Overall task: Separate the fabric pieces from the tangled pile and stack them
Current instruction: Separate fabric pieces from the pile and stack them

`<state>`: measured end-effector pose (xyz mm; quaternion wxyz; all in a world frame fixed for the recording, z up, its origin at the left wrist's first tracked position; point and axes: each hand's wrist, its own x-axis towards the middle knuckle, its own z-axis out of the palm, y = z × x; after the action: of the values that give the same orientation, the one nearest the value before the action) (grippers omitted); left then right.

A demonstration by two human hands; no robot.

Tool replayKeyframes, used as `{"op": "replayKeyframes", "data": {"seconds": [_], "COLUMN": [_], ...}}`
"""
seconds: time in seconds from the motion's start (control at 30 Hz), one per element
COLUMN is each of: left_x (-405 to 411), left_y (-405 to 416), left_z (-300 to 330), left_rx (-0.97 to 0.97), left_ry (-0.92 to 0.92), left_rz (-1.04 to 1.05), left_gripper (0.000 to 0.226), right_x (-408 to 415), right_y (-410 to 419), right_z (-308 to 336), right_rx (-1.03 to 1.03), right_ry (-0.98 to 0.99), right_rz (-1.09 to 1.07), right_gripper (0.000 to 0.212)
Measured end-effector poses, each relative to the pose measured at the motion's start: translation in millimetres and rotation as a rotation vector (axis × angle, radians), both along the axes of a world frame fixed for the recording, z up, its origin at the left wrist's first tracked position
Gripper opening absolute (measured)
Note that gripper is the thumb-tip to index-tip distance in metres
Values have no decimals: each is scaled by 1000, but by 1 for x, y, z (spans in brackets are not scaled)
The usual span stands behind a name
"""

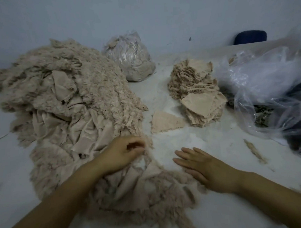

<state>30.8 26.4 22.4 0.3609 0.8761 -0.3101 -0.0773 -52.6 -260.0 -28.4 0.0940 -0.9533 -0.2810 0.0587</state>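
The big tangled pile of beige, fuzzy-edged fabric scraps (65, 103) sprawled across the left half of the pale grey work table (216, 162), its near fringe running down between the person's forearms. The left hand (124, 154) sat at the pile's right edge with its fingers curled in, pinching what looked like the frayed corner of one scrap, though blur hid exactly how much cloth it held. The right hand (201, 168) lay flat and relaxed, fingers straight and together, gripping nothing, its palm on the table and its heel touching the pile's loose fringe. Across the table to the right stood the tall stack of sorted beige triangular pieces (198, 95), and just beside its foot, apart from it, lay a single flat triangular beige piece (165, 122). The step in hand appeared to be freeing one piece from the tangle. To do it well, the pinch probably needed to close on a single layer near a corner; the flat hand would best press on the neighbouring scraps so they stayed behind, and a slow, low pull toward the bare table would let the snagging threads slip instead of dragging a clump along. Once free, the piece would want smoothing flat before going corner-matched onto the stack, which already leaned unevenly. A clear plastic bag stuffed with similar scraps (129, 56) stood behind, and crumpled clear plastic bags (264, 86) lay at right.
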Motion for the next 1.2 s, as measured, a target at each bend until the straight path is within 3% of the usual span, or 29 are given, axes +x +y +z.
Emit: {"op": "replayKeyframes", "data": {"seconds": [0.07,0.1,0.13,0.17,0.23,0.37,0.43,0.6,0.77,0.93,1.03,1.1,1.13,1.2], "left_x": [-6,-9,-10,-12,-17,-20,-22,-15,-10,4,6,10,11,13], "left_y": [13,17,17,16,11,13,15,13,5,17,8,2,-1,-7], "left_z": [2,0,-3,-5,-3,0,-1,-7,-6,3,11,18,19,20], "left_rx": [234,382,478,487,319,58,27,-96,-93,-93,-152,-147,-132,-118], "left_ry": [125,89,29,-16,-6,89,96,88,117,131,146,135,138,158], "left_rz": [-146,-211,-241,-243,-171,-32,1,122,88,103,82,83,59,10], "left_gripper": [33,48,51,39,9,22,25,22,27,26,24,24,25,27], "right_x": [-4,0,6,12,21,20,14,-6,-14,-13,-4,3,7,17], "right_y": [-2,6,21,41,84,113,102,68,37,16,12,12,16,32], "right_z": [16,24,31,36,39,27,28,32,33,37,50,63,68,72], "right_rx": [192,298,389,465,566,625,680,885,624,576,285,139,143,315], "right_ry": [47,28,10,26,142,205,249,286,424,414,565,639,634,491], "right_rz": [-120,-199,-251,-281,-287,-258,-276,-432,-196,-196,-152,-134,-147,-288], "right_gripper": [37,33,30,26,24,32,45,48,53,48,53,40,31,48]}}
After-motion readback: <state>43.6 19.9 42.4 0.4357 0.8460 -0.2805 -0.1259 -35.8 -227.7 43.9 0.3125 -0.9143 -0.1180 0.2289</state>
